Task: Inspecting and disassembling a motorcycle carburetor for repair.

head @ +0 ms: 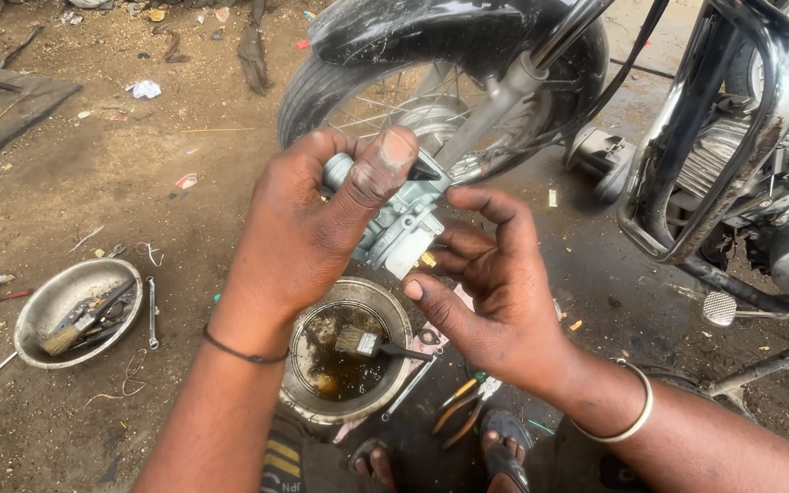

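Observation:
My left hand (pixel 308 228) is wrapped around a pale grey metal carburetor (pixel 401 228), thumb pressed across its top. My right hand (pixel 490 292) hovers just to the right and below it, fingers spread and curled, fingertips touching or nearly touching the carburetor's lower side where a small brass part shows. Both hands are held above a round metal bowl (pixel 396 315) of dark liquid with a paintbrush (pixel 367 344) lying in it.
A motorcycle's front wheel (pixel 358 91) and fork stand right behind the hands, engine and crash guard (pixel 741 110) at right. A second metal bowl (pixel 47 306) with a brush sits at left among screwdrivers and a wrench. Pliers (pixel 458 406) lie by my sandalled feet on oily dirt.

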